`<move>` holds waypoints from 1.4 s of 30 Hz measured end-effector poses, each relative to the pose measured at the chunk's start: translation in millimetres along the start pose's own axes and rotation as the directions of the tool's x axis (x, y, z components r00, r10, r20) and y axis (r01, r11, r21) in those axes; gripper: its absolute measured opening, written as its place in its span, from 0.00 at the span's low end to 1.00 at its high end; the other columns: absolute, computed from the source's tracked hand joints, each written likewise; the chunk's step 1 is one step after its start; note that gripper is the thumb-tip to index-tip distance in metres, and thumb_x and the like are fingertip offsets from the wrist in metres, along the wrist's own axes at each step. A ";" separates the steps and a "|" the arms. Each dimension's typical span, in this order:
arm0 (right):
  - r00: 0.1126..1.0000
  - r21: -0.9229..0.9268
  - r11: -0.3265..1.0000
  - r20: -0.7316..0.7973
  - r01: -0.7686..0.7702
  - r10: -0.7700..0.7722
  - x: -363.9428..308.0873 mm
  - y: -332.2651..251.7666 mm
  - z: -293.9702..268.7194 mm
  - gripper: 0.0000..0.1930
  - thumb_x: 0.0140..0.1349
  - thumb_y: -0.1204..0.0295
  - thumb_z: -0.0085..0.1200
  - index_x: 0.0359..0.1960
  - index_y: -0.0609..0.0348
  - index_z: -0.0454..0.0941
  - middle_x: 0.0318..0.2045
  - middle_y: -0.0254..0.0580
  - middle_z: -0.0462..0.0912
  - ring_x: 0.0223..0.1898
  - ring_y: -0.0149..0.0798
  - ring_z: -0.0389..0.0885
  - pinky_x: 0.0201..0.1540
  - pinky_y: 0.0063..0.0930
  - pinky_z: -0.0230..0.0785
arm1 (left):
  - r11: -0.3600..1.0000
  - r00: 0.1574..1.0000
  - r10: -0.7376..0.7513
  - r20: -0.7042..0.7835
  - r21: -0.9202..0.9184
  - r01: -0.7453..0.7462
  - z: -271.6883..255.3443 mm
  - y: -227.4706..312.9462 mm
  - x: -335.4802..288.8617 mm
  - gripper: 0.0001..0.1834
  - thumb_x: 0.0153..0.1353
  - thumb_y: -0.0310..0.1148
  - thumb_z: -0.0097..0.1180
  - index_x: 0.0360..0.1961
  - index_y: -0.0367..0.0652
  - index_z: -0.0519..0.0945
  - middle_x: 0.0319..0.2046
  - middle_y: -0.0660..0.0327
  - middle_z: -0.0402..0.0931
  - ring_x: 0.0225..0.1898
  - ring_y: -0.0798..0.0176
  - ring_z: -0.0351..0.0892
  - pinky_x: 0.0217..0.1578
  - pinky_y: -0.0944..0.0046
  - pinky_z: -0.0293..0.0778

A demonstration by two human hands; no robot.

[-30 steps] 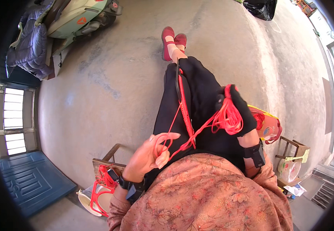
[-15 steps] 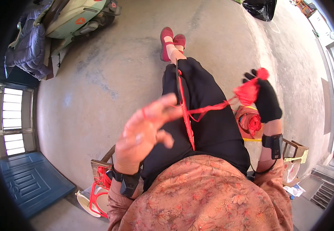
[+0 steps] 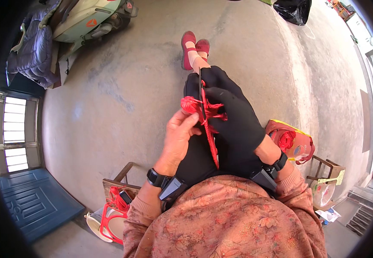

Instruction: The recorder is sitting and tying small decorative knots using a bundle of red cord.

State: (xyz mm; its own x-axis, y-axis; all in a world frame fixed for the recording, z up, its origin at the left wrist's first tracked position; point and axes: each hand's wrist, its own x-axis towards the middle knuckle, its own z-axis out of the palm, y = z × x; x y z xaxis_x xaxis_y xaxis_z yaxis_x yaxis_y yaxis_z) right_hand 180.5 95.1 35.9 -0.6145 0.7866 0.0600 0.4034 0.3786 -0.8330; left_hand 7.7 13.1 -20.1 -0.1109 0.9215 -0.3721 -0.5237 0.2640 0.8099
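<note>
A narrow black frame (image 3: pixel 200 81), seen nearly edge-on, stands between my thighs. Red cord is woven in a tight band (image 3: pixel 211 144) along its near part. My bare left hand (image 3: pixel 180 131) pinches a bunched hank of red cord (image 3: pixel 190 104) on the left side of the frame. Close against the other side is my right hand (image 3: pixel 236 118) in a black glove, its fingers curled around loose red strands (image 3: pixel 214 111). The glove's fingertips are partly hidden by the strands and the frame.
A red bag (image 3: pixel 298 146) with more red cord sits to my right, beside a wooden stool (image 3: pixel 330 170). Left of me are another wooden seat (image 3: pixel 122 185) and a red-rimmed frame (image 3: pixel 105 223). A scooter (image 3: pixel 85 26) and a black plastic bag (image 3: pixel 291 10) stand farther off.
My right hand has come in from the far right to the frame. The red hank has moved from it to the frame's left side, where my left hand now pinches it.
</note>
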 end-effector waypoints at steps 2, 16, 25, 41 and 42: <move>0.984 0.124 0.988 -0.162 0.095 -0.074 -2.5 6.4 -4.0 0.31 0.50 0.79 0.60 0.60 0.61 0.67 0.52 0.45 0.77 0.50 0.38 0.79 0.50 0.29 0.72 | 0.979 0.998 0.065 0.025 -0.193 -0.059 -5.6 14.7 -1.3 0.13 0.66 0.32 0.50 0.50 0.44 0.77 0.44 0.63 0.80 0.43 0.69 0.79 0.35 0.69 0.77; 0.863 -0.342 0.809 0.013 0.478 -0.504 19.5 -54.7 -5.6 0.27 0.48 0.66 0.64 0.52 0.58 0.74 0.49 0.45 0.77 0.52 0.45 0.75 0.62 0.40 0.60 | 0.935 0.360 0.349 0.865 -0.292 -0.203 -43.5 153.5 -109.0 0.14 0.61 0.31 0.55 0.20 0.36 0.76 0.22 0.52 0.80 0.21 0.58 0.81 0.15 0.69 0.69; 0.991 0.680 0.731 0.125 -0.057 -0.039 -29.8 -37.3 -29.8 0.08 0.65 0.73 0.50 0.36 0.66 0.78 0.30 0.43 0.81 0.32 0.33 0.80 0.40 0.26 0.71 | 0.904 0.900 0.349 -0.260 0.348 -0.249 -40.9 103.8 -106.8 0.05 0.55 0.22 0.57 0.33 0.40 0.74 0.25 0.62 0.75 0.28 0.69 0.77 0.30 0.71 0.73; 0.949 0.773 0.564 0.156 -0.290 0.274 -59.5 -70.2 -54.1 0.09 0.60 0.79 0.53 0.42 0.59 0.75 0.26 0.28 0.75 0.26 0.20 0.72 0.29 0.16 0.66 | 0.665 0.958 0.276 -0.076 0.735 -0.133 25.5 13.8 -20.4 0.16 0.48 0.30 0.68 0.38 0.39 0.77 0.27 0.62 0.79 0.28 0.69 0.77 0.34 0.66 0.74; 0.963 0.781 0.576 0.120 -0.241 0.240 -52.2 -67.4 -57.6 0.09 0.59 0.79 0.53 0.42 0.60 0.75 0.27 0.29 0.75 0.27 0.20 0.72 0.30 0.17 0.67 | 0.721 0.981 0.185 -0.060 0.687 -0.094 22.7 22.0 -20.7 0.17 0.50 0.30 0.67 0.40 0.39 0.77 0.29 0.63 0.79 0.29 0.69 0.78 0.35 0.66 0.75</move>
State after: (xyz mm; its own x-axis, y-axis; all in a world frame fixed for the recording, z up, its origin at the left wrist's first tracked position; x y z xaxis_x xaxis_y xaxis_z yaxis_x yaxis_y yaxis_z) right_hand 224.4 56.6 120.6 -0.5768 0.7899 -0.2084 -0.1489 -0.3525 -0.9239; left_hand 17.7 6.3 15.7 -0.2561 0.9358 -0.2421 0.2131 0.2990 0.9302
